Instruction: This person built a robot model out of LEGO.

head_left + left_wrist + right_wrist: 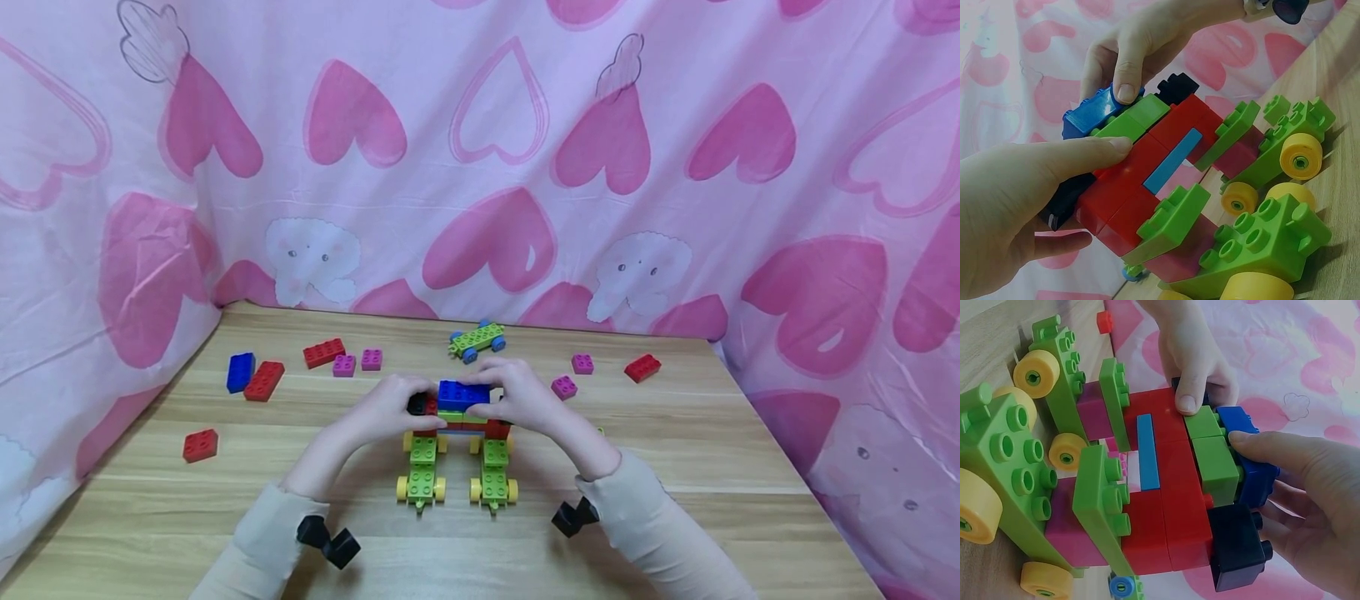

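Before me stands a toy-brick model with a red brick body point(1179, 500) above two green wheeled bases, a left one point(422, 481) and a right one point(493, 481), with yellow wheels. My left hand point(393, 404) grips the body's left end, thumb on its near side. On top, my right hand point(517, 396) holds a blue brick point(461, 394) between thumb and fingers. That brick sits over light green bricks point(1215, 465), slightly tilted in the left wrist view. Black bricks, one of them point(1235, 540) at the right, flank the top. A light blue strip point(1147, 450) runs below the red.
A green wheeled base with blue wheels point(477, 340) stands behind the model. Loose blue point(241, 372), red point(200, 446) and pink bricks point(371, 359) lie to the left. More pink point(564, 387) and red bricks point(642, 367) lie right. A pink curtain point(495, 250) borders the wooden table.
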### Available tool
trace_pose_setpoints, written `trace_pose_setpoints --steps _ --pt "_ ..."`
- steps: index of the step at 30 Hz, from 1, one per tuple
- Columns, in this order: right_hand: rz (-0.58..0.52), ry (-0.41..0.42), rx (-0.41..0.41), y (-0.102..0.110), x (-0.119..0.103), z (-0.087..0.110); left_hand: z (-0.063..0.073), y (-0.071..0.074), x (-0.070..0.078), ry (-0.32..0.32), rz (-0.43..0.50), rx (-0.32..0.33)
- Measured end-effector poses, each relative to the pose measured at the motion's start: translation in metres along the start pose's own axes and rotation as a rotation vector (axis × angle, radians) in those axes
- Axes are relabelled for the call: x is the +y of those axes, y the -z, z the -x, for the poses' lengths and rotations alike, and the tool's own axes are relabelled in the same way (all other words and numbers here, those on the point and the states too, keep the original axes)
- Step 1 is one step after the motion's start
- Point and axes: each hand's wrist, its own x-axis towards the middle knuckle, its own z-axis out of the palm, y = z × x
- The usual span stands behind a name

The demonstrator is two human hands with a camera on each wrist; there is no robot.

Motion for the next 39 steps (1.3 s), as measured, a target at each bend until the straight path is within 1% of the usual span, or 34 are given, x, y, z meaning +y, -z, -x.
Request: trace_pose_setpoints --steps 6,13,18,22,31,39 --pt "0.004 -0.003 0.002 0.0003 -0.0027 -0.0024 0.0002 0.0008 -0.0006 -0.021 -0.022 0.016" --pt "-0.006 -0.016 0.012 -0.0009 -0.0034 -0.0027 0.0006 0.0013 -0.0004 -0.016 -0.033 0.022" --pt "-0.018 -0.021 0.016 -0.0016 -0.0024 -0.0017 0.0010 0.0008 -0.0027 -0.032 -0.037 0.028" --pt "-0.017 -0.018 0.017 -0.0015 -0.0026 -0.0014 0.0011 0.0006 -0.0025 -0.025 -0.034 0.023" --pt "-0.014 -0.023 0.002 -0.0005 -0.0032 -0.0019 0.0011 0.0015 0.0004 -0.022 -0.032 0.015" --pt "-0.061 -0.024 -0.019 0.0004 -0.0029 -0.0025 0.0002 0.0013 0.0016 -0.028 -0.026 0.015"
